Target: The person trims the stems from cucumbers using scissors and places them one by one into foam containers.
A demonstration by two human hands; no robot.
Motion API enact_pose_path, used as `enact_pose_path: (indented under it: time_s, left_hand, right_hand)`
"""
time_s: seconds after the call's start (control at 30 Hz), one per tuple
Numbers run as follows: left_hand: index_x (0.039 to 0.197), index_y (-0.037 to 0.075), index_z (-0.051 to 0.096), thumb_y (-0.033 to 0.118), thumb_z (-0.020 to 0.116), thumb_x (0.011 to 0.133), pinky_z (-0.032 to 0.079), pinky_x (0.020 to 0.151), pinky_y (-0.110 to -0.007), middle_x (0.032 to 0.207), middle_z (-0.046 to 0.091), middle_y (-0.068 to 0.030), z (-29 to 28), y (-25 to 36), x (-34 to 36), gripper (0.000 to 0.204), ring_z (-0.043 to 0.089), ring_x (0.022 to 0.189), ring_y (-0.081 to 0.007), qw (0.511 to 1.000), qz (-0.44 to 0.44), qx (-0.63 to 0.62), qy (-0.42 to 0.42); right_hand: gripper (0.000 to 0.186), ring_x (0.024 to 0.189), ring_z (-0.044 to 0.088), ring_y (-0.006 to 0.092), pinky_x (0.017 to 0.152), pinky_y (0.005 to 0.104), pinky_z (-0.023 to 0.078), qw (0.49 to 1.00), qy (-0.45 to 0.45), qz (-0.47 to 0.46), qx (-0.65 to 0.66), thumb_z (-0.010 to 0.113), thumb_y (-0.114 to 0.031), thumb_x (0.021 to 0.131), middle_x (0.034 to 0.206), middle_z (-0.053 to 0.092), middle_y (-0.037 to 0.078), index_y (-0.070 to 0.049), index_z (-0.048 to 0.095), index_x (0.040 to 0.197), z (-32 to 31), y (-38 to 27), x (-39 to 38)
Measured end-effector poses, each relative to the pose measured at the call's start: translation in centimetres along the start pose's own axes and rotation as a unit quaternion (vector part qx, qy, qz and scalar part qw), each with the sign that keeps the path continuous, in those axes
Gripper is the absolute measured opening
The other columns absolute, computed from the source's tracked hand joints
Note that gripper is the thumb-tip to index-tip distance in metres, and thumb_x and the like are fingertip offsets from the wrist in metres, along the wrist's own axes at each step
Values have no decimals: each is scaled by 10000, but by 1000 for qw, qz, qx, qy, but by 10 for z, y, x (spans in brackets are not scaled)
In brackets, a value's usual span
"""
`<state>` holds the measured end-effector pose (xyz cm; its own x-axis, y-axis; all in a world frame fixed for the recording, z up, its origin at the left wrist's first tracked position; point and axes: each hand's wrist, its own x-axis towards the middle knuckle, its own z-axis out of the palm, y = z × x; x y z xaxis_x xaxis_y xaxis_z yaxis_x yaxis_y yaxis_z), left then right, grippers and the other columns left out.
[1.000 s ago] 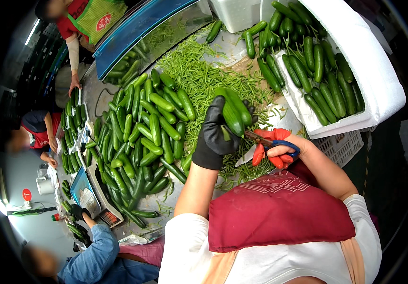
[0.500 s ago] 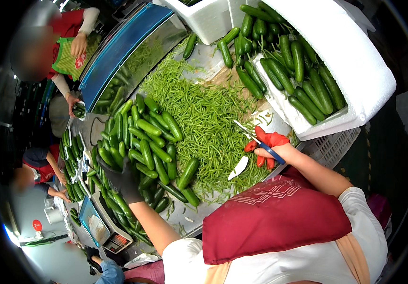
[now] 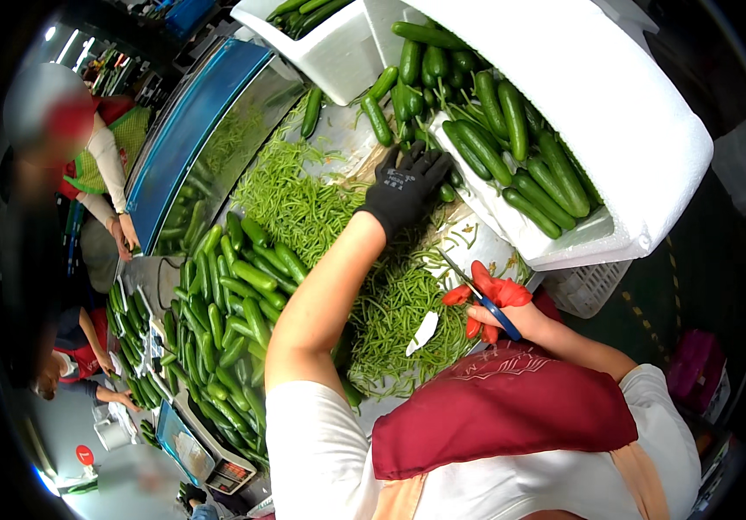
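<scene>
My left hand (image 3: 403,192), in a black glove, reaches out over loose cucumbers (image 3: 377,120) beside a white foam box (image 3: 642,156). Its fingers are spread and lie on cucumbers there; the palm hides part of them. In my right hand (image 3: 493,302), with red glove fingers, is a pair of scissors with blue handles (image 3: 505,322). The blades point up and left over the thin green trimmings (image 3: 416,303). A large heap of cucumbers (image 3: 226,321) lies left of my left arm. More cucumbers (image 3: 555,178) fill the foam box.
A second foam box (image 3: 338,61) with cucumbers stands at the far side. A blue-edged panel (image 3: 191,121) borders the table. On the left are a scale (image 3: 208,451) and co-workers at cucumbers. A white scrap (image 3: 422,334) lies on the trimmings.
My left hand has left the cucumber heap and moved right and away from me, to the cucumbers by the foam box. My right hand still holds the scissors near the same place.
</scene>
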<state>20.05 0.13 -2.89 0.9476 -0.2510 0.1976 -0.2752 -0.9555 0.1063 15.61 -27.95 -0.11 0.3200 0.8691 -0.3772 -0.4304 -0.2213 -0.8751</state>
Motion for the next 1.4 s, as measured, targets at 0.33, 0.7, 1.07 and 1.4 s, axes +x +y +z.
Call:
enact_pose_path:
  time_s: [0.33, 0.7, 1.07, 1.4]
  left_hand:
    - [1247, 146, 525, 244, 582, 802, 267, 1058, -538, 1221, 544, -133, 15, -12, 26, 459, 453, 1222, -317, 995, 73, 63, 13]
    - [1177, 115, 531, 368, 740, 658, 263, 1058, -512, 1045, 612, -125, -23, -1, 1, 613, 534, 1073, -320, 994, -74, -7, -82]
    - [1165, 110, 563, 305, 713, 674, 384, 886, -442, 910, 594, -118, -91, 89, -85, 549, 552, 885, -322, 987, -146, -63, 39]
    - [1203, 65, 542, 277, 658, 797, 431, 871, -448, 990, 621, -107, -107, 99, -109, 473, 581, 929, -293, 831, -352, -419, 102]
  right_hand:
    - [385, 600, 610, 72, 470, 205, 468, 996, 56, -24, 62, 587, -130, 931, 905, 657, 47, -41, 498, 1295, 1, 4, -6]
    - [566, 708, 657, 115, 489, 223, 522, 992, 95, -84, -5, 517, -35, 930, 1233, 592, 98, -45, 276, 1442, -5, 16, -13]
    - [444, 746, 591, 91, 719, 256, 485, 939, 164, -220, -208, 634, -138, 891, 817, 601, 41, -58, 495, 1305, 4, 11, 23]
    - [342, 590, 593, 65, 465, 237, 452, 987, 121, -84, -70, 588, -122, 921, 821, 659, 23, -68, 558, 1257, 8, -11, 17]
